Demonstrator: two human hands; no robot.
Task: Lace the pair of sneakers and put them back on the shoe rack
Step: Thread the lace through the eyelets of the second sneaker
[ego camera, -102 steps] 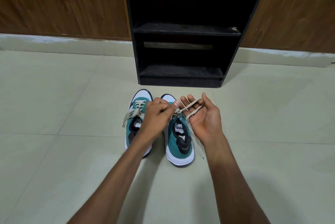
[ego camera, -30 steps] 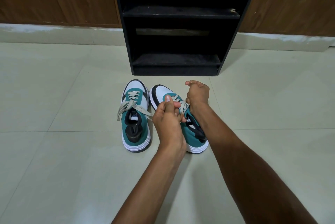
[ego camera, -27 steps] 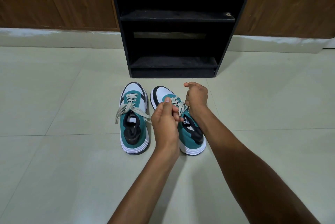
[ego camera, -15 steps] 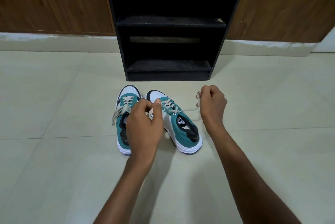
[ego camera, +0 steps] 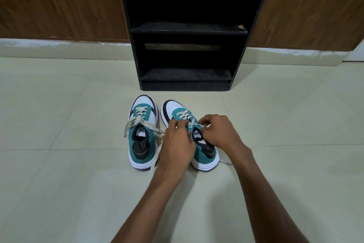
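Observation:
Two teal, white and black sneakers stand side by side on the tiled floor, toes toward the black shoe rack (ego camera: 187, 26). The left sneaker (ego camera: 142, 136) has beige laces (ego camera: 137, 122) with loose ends hanging off both sides. Over the right sneaker (ego camera: 204, 154) my left hand (ego camera: 177, 144) and my right hand (ego camera: 218, 132) meet at the tongue, each pinching an end of that shoe's beige lace (ego camera: 184, 114). My left hand hides the shoe's inner side.
The rack's two dark shelves (ego camera: 186, 74) hold nothing visible. Brown wooden panels (ego camera: 59, 2) with a pale skirting flank the rack. Pale floor tiles (ego camera: 59, 183) spread on all sides of the shoes.
My hands were spread apart, pulling the lace ends outward half a second ago; now they have come together over the right sneaker's tongue. The camera has tilted slightly.

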